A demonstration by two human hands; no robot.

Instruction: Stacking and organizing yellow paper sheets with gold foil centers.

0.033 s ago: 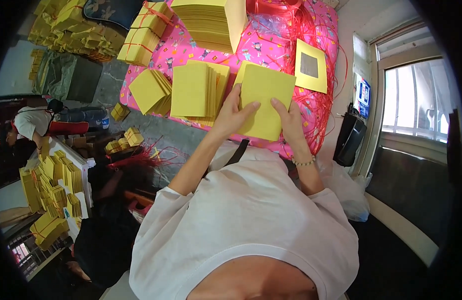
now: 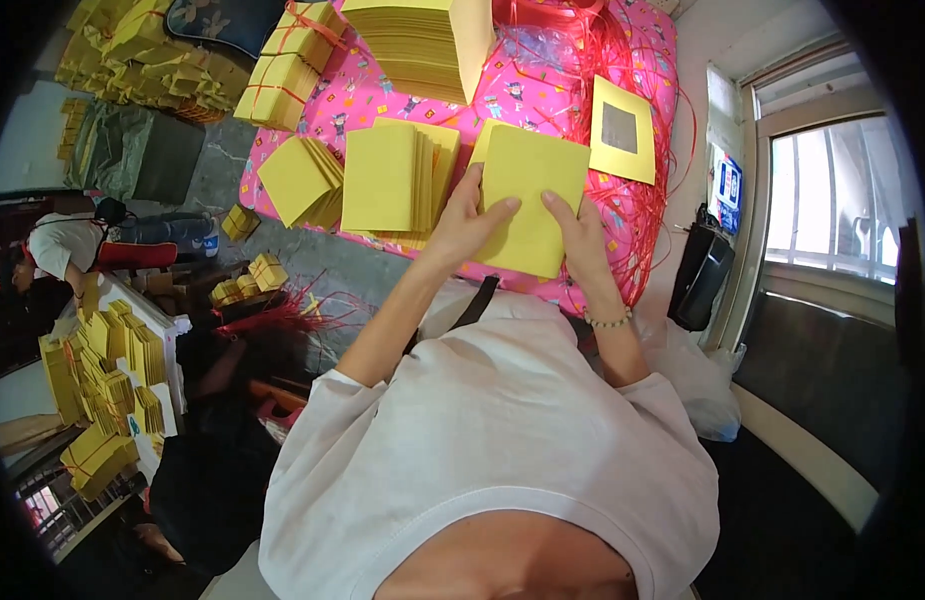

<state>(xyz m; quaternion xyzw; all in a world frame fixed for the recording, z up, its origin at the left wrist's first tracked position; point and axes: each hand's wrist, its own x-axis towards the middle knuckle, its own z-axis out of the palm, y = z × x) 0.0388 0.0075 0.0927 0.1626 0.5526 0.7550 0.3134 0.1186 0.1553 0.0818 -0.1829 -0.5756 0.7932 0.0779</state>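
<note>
Yellow paper packet [image 2: 534,165] sits between 2 bare hands, over the near edge of the pink patterned cover [image 2: 350,88]. The left hand [image 2: 469,222] clasps its left side and the right hand [image 2: 580,235] its right, thumbs laid on the upper face, tips apart. To its left are 2 yellow paper piles [image 2: 377,180]; to its right, a yellow card [image 2: 620,130] bearing a grey rectangle, near tangled red strings [image 2: 610,50]

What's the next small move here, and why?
Probably a gentle nudge by the left hand to bring edges flush: another yellow edge shows past the upper left of the held yellow piece, while the right hand grips its right side.
</note>
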